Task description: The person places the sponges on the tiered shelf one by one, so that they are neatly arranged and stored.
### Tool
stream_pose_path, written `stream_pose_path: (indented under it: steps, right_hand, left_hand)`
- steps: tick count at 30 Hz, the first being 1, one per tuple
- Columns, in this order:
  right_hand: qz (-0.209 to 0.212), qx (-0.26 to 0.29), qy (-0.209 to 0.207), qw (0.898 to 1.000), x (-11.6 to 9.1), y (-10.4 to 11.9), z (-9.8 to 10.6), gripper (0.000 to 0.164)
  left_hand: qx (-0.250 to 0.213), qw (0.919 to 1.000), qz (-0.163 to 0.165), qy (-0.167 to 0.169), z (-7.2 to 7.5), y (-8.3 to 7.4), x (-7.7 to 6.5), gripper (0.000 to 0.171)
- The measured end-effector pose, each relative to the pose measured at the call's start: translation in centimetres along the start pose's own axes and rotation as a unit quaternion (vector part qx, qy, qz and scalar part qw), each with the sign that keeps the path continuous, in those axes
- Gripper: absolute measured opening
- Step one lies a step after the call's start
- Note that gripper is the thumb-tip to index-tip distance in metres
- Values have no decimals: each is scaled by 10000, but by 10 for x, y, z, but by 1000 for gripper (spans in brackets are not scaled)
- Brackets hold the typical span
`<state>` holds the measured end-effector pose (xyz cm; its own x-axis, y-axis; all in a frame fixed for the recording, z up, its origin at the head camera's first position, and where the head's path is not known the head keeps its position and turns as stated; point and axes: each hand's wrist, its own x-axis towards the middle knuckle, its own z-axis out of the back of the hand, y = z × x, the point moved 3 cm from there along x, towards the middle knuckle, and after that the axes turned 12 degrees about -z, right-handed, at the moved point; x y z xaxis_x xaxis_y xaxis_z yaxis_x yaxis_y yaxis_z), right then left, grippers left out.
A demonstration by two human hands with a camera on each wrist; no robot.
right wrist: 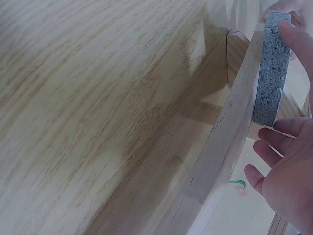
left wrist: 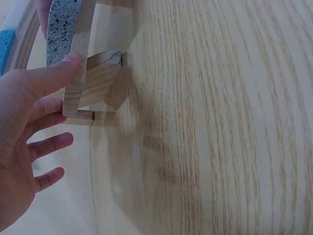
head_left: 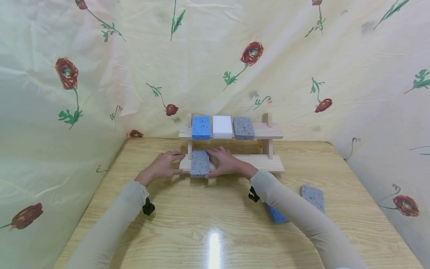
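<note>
A speckled grey sponge (head_left: 199,163) lies on the left part of the lower board of a two-tier wooden rack (head_left: 250,160), jutting slightly past its front edge. My right hand (head_left: 226,161) holds the sponge at its right side, thumb at the front corner and fingertips toward the back. At the board's left end is my left hand (head_left: 165,164), thumb on the front edge and fingers around toward the rear. The left wrist view shows that thumb against the board beside the sponge (left wrist: 62,29), other fingers spread. In the right wrist view the thumb rests on the sponge (right wrist: 270,73).
On the upper tier stand a blue sponge (head_left: 201,127), a white sponge (head_left: 222,126) and another grey sponge (head_left: 243,128). Near my right forearm, a grey sponge (head_left: 313,197) and a partly hidden blue sponge (head_left: 277,215) lie on the table (head_left: 188,224). Flowered cloth (head_left: 201,74) hangs behind.
</note>
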<state>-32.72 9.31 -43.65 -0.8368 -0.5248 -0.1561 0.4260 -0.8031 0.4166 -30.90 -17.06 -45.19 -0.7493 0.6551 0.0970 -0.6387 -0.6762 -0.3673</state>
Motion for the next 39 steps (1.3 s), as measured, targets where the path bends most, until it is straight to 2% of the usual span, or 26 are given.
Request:
stream_pose_path:
  steps: [18,28,39]
  right_hand:
    - [24,-129,132,9998,-15,-9,7,113]
    - [-154,-188,202,9995,-33,-19,13,117]
    - [48,-504,154,9986,-55,-27,21,117]
  left_hand:
    - [-42,10000,17,51,2,-4,-2,72]
    - [-33,10000,15,43,2,-4,-2,73]
    - [6,9999,46,98,2,-5,-1,73]
